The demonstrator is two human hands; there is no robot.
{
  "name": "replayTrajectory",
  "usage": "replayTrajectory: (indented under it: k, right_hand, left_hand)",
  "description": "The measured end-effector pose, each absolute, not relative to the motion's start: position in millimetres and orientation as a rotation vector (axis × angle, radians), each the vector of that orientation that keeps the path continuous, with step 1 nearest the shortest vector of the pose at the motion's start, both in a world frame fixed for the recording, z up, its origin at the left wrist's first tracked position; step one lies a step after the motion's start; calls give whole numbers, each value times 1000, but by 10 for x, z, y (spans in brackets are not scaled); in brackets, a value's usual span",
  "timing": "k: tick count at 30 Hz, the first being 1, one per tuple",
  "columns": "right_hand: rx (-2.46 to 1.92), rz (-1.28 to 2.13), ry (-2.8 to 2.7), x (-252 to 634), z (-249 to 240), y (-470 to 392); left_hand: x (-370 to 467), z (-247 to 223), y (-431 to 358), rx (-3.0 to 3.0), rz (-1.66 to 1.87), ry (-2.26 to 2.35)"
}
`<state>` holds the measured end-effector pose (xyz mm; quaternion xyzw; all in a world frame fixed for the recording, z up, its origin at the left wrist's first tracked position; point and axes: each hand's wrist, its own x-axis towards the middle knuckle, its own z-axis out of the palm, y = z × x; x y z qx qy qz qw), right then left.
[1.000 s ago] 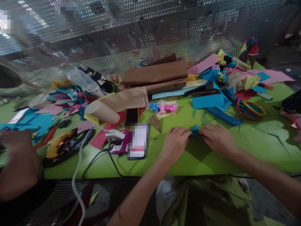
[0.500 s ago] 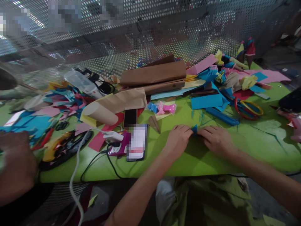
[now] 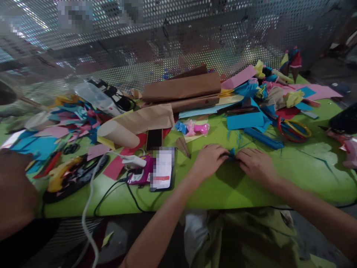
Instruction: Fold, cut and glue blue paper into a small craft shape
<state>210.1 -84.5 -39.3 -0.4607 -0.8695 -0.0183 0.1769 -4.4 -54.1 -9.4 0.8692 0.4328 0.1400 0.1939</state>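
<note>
Between my two hands is a small piece of blue paper (image 3: pixel 232 152), mostly covered by the fingers. My left hand (image 3: pixel 210 160) pinches its left side, and my right hand (image 3: pixel 255 163) grips it from the right. Both hands are just above the green table (image 3: pixel 195 197). A small brown paper cone (image 3: pixel 183 146) lies left of my left hand. Beyond my right hand are a rolled blue paper strip (image 3: pixel 263 138) and thin blue paper shreds (image 3: pixel 242 138).
Scissors with red and yellow handles (image 3: pixel 294 128) lie at the right. Left of my arm are a phone (image 3: pixel 163 171), a purple power strip (image 3: pixel 139 175) and cables. A brown paper roll (image 3: pixel 181 87) lies at the back. Another person's hand (image 3: pixel 16 190) is at far left.
My hands stay close together on the blue paper, and less of its tip shows now. The other person's hand at the far left has shifted slightly left.
</note>
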Motion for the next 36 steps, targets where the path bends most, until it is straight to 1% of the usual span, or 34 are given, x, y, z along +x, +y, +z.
replayTrajectory:
  k: [6, 11, 14, 23, 31, 36]
  right_hand:
    - [-1310, -123, -2464, 2083, -386, -839]
    - [-1277, -139, -2447, 2086, -420, -829]
    - [-1279, -125, -2455, 2095, -442, -821]
    - [-1275, -158, -2486, 2104, -446, -820]
    - [-1284, -205, -2479, 2100, -440, -823]
    - [-1295, -194, -2483, 2095, -424, -815]
  left_hand:
    - [76, -61, -339, 2425, 408, 1178]
    - [230, -83, -171, 2447, 246, 1123]
    - [265, -88, -114, 2455, 207, 1108]
    - [216, -155, -115, 2278, 300, 1108]
    - [201, -171, -94, 2231, 304, 1116]
    - [70, -16, -197, 2204, 508, 1123]
